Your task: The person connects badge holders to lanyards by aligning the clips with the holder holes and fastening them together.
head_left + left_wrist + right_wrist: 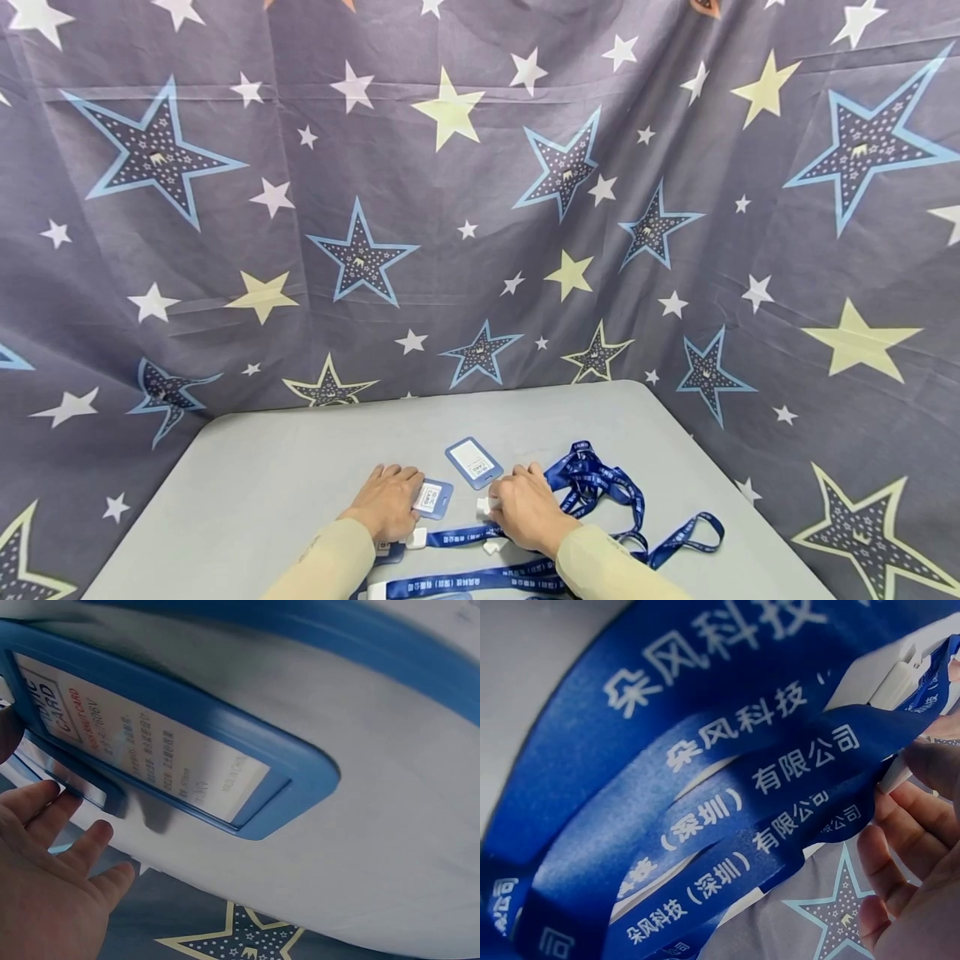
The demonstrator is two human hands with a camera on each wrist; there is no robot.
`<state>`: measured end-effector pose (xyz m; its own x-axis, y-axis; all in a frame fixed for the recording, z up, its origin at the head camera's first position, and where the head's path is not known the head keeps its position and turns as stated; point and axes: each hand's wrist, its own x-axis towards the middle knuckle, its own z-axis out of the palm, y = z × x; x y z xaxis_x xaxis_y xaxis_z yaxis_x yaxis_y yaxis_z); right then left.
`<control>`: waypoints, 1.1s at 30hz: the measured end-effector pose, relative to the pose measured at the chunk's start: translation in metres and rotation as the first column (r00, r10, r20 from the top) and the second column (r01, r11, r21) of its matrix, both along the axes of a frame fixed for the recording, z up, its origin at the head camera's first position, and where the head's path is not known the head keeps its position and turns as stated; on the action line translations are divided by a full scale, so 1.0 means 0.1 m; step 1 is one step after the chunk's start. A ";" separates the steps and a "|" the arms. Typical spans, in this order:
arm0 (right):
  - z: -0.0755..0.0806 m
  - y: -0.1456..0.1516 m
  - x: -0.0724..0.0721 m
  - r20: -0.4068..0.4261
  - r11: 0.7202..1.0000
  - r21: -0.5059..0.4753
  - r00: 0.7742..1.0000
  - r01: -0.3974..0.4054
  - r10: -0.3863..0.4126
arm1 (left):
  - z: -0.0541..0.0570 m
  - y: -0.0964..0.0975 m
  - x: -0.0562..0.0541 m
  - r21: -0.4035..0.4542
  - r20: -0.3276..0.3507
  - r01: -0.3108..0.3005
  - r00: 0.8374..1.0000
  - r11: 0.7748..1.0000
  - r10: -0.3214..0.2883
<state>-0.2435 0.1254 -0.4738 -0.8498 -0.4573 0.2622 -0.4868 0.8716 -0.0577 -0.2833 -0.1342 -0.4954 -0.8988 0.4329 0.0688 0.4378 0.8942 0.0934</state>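
Observation:
My left hand point(386, 502) pinches a blue-framed badge holder point(432, 498) with a white card in it. In the left wrist view the thumb and fingertips lie at the edges of the small badge holder point(67, 771), behind a larger-looking badge holder point(172, 742). To the right, my right hand point(527, 507) grips a blue lanyard by its white plastic clip point(487, 507). Printed lanyard straps point(727, 795) fill the right wrist view and partly cover the clip at the fingers. Another badge holder point(474, 463) lies flat between and beyond the hands.
A heap of blue lanyards point(592, 479) lies right of the right hand, with a loop point(701, 533) trailing further right. More straps point(472, 581) stretch along the near side of the grey table point(285, 467). A star-patterned curtain point(420, 183) encloses the back and sides.

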 end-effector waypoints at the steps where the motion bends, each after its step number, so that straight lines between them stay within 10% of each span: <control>1: 0.00 0.00 0.00 0.001 1.000 -0.001 1.000 0.001 -0.001 | 0.00 0.00 0.00 -0.001 -0.006 0.003 1.000 1.000 -0.003; 33: -0.03 -0.06 -0.05 -0.008 0.999 0.037 1.000 0.017 -0.017 | -0.02 0.08 -0.02 -0.026 -0.084 0.074 0.994 0.997 -0.076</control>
